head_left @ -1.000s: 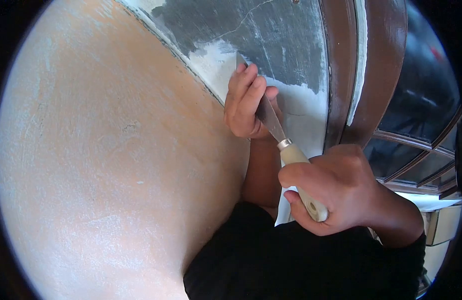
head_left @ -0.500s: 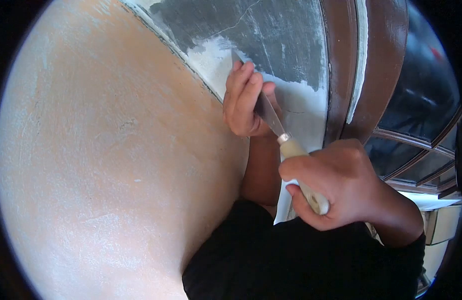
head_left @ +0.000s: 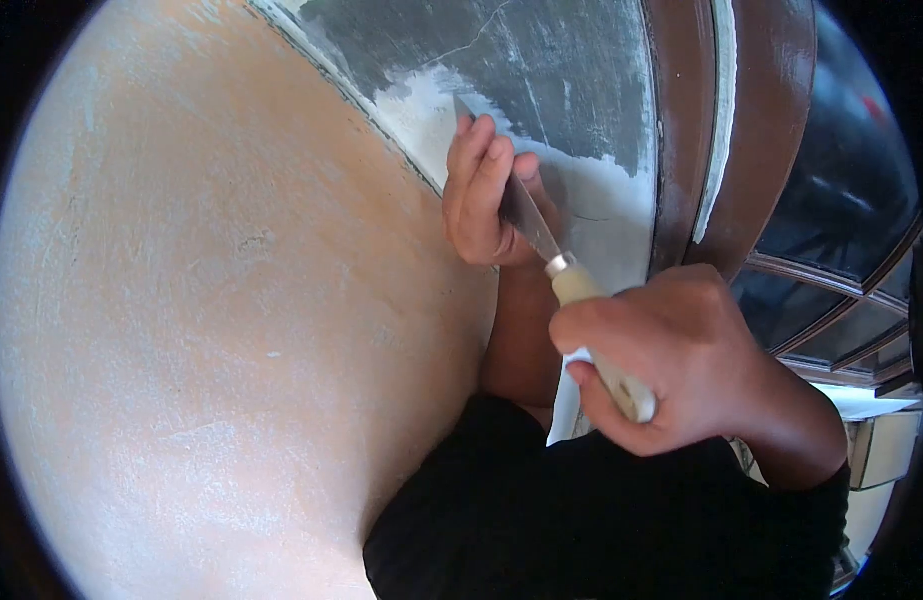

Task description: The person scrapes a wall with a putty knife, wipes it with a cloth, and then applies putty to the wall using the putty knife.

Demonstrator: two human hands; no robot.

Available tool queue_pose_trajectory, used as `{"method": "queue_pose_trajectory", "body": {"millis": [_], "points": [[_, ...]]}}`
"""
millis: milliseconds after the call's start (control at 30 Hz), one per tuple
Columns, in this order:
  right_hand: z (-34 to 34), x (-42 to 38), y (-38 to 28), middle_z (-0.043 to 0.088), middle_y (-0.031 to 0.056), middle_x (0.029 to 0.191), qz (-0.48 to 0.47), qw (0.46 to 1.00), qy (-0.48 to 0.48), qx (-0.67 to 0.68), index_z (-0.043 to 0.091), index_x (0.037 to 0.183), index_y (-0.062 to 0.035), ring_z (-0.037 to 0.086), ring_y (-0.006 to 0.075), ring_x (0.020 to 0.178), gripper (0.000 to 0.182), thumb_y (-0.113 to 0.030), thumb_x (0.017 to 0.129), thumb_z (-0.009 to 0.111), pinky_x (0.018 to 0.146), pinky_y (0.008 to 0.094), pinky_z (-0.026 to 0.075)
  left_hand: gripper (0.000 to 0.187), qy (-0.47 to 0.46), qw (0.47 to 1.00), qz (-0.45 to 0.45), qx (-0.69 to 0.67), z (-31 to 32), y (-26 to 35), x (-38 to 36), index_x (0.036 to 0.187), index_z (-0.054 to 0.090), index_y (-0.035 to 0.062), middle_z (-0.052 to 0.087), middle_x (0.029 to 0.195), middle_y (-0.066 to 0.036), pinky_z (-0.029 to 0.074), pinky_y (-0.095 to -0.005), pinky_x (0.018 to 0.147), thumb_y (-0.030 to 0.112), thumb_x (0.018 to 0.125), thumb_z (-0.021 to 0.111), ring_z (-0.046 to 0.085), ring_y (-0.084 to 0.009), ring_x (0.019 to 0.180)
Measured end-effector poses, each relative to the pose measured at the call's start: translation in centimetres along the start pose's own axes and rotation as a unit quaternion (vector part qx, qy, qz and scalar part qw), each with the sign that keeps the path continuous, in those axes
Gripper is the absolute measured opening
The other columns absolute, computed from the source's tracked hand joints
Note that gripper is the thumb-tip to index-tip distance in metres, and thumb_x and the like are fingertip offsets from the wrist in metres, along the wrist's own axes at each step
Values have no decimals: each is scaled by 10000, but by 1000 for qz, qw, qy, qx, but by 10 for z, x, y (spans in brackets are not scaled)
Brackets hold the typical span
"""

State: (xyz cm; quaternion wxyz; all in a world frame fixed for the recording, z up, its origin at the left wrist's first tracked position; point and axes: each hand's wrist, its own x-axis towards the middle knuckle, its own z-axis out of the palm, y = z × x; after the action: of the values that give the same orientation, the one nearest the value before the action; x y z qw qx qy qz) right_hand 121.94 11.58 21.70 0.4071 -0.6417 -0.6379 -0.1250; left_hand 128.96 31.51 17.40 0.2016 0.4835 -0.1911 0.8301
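Note:
My right hand (head_left: 662, 355) is wrapped round the pale handle of a putty knife (head_left: 533, 228), whose metal blade slants up and left. Farther up, my left hand (head_left: 482, 195) closes on the blade, which passes between its thumb and fingers and is partly hidden by them. A pointed grey metal tip shows beyond the fingertips, at the edge of white filler (head_left: 612, 195) on a dark grey wall panel (head_left: 572, 70). The filler has an uneven edge against the grey.
A broad peach-coloured wall (head_left: 212, 300) fills the left side, with a narrow seam beside the panel. To the right stand a brown wooden frame (head_left: 767, 90) with a whitish strip and dark glass panes (head_left: 832, 220). A black garment (head_left: 602, 520) is below.
Both hands and the putty knife have shifted slightly up and left. The grip of each hand looks the same.

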Motion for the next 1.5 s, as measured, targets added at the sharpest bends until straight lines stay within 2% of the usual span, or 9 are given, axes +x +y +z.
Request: {"method": "queue_pose_trajectory", "body": {"millis": [333, 400, 500, 600, 733, 800, 900, 1233, 1500], "points": [[4, 1, 5, 631, 82, 663, 1, 1000, 15, 4, 622, 918, -98, 672, 271, 562, 187, -69, 760, 716, 510, 360, 514, 215, 2, 1000, 10, -17, 0, -3, -4, 1072, 696, -3, 719, 1063, -248, 544, -528, 951, 147, 923, 732, 719, -388, 973], [3, 2, 3, 635, 82, 668, -3, 1000, 10, 3, 621, 919, -97, 674, 271, 566, 187, -69, 761, 716, 513, 361, 517, 214, 4, 1000, -24, 19, -1, 0, -3, 1074, 696, -7, 717, 1075, -247, 533, -534, 966, 146, 928, 726, 718, -382, 991], [5, 3, 6, 641, 82, 673, -8, 1000, 18, -2, 619, 919, -98, 676, 271, 568, 188, -74, 761, 717, 518, 362, 520, 211, 5, 1000, 11, -20, 0, -5, -2, 1084, 698, -13, 715, 1083, -254, 524, -536, 981, 134, 933, 718, 715, -377, 1005], [7, 2, 7, 644, 82, 674, -3, 1000, 16, 5, 616, 920, -102, 673, 273, 567, 192, -84, 761, 721, 520, 364, 520, 206, 15, 1000, -7, 19, 0, -5, -2, 1091, 696, -12, 714, 1087, -253, 524, -534, 982, 124, 937, 710, 716, -371, 1005], [7, 5, 9, 645, 80, 675, -5, 1000, 13, 2, 615, 925, -109, 670, 274, 565, 199, -83, 759, 723, 515, 365, 515, 211, 16, 1000, 2, 2, 0, -6, -4, 1092, 697, -13, 713, 1094, -253, 528, -533, 978, 134, 941, 709, 714, -375, 1014], [7, 4, 7, 645, 78, 675, 0, 1000, 3, -11, 614, 925, -109, 669, 272, 562, 199, -78, 759, 720, 511, 361, 511, 216, 20, 999, -25, 29, -1, -4, -4, 1085, 697, -6, 716, 1078, -249, 537, -529, 962, 154, 941, 715, 714, -382, 1005], [2, 1, -2, 642, 75, 669, 0, 1000, 8, -15, 611, 924, -109, 667, 267, 557, 195, -72, 762, 714, 505, 352, 503, 216, -6, 1000, 14, -26, -3, -7, -4, 1076, 697, 3, 720, 1057, -244, 546, -528, 946, 167, 937, 723, 714, -390, 990], [5, -3, 3, 631, 74, 644, -1, 1000, 2, -25, 605, 949, -97, 664, 263, 548, 241, -79, 748, 737, 502, 347, 495, 226, 3, 1000, 12, -11, 0, -1, -2, 1059, 694, 13, 728, 1021, -221, 563, -518, 914, 192, 928, 735, 719, -395, 941], [0, -7, -4, 645, 81, 655, 2, 1000, -11, -23, 614, 932, -97, 673, 256, 550, 223, -93, 754, 748, 505, 340, 497, 232, -12, 1000, 16, -12, -1, 1, -2, 1046, 702, 28, 735, 996, -205, 575, -505, 890, 204, 907, 759, 728, -350, 893]]}}
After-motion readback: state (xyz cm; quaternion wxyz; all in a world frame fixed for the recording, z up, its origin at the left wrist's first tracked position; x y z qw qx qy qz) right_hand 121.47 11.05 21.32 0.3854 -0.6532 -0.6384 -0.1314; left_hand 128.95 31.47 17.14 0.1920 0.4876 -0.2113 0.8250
